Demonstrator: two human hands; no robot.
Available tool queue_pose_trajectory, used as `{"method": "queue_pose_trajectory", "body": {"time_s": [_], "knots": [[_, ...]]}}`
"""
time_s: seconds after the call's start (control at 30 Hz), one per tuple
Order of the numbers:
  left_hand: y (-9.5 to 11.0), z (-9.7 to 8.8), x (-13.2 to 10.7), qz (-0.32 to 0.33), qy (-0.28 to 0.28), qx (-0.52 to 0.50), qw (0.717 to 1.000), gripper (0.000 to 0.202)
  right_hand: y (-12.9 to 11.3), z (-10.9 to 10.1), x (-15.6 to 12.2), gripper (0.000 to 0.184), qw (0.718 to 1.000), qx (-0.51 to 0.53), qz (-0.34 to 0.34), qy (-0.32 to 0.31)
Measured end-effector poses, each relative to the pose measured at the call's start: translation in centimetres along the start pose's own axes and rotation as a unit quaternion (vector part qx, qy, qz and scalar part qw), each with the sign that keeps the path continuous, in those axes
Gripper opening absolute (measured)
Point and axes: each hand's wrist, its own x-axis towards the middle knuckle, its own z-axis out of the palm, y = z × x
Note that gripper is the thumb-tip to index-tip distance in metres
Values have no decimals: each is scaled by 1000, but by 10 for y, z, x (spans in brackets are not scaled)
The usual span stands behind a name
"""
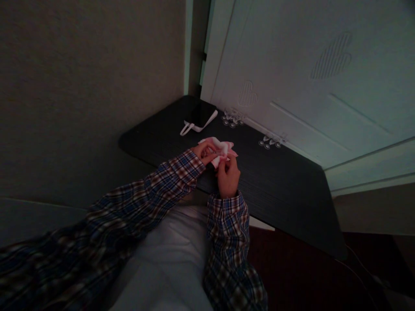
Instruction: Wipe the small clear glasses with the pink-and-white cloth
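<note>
A small pink and white folded piece, paper or cloth, is held over the near edge of a black table. My left hand cups it from the left with the fingers curled round it. My right hand pinches its near side from below, fingers closed. Both arms wear plaid sleeves. The room is dim and fine detail of the piece is hard to make out.
A black phone with a white cable lies at the table's far left corner. Two clusters of clear pieces sit along the back edge by a white door. A beige wall stands left; white fabric lies below.
</note>
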Motion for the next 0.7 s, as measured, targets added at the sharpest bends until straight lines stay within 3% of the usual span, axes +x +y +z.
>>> {"method": "queue_pose_trajectory", "body": {"time_s": [0.7], "knots": [[3,-1,2,-8,-8,-1,1000,35,0,-2,0,25,1000,-10,-3,-8]]}}
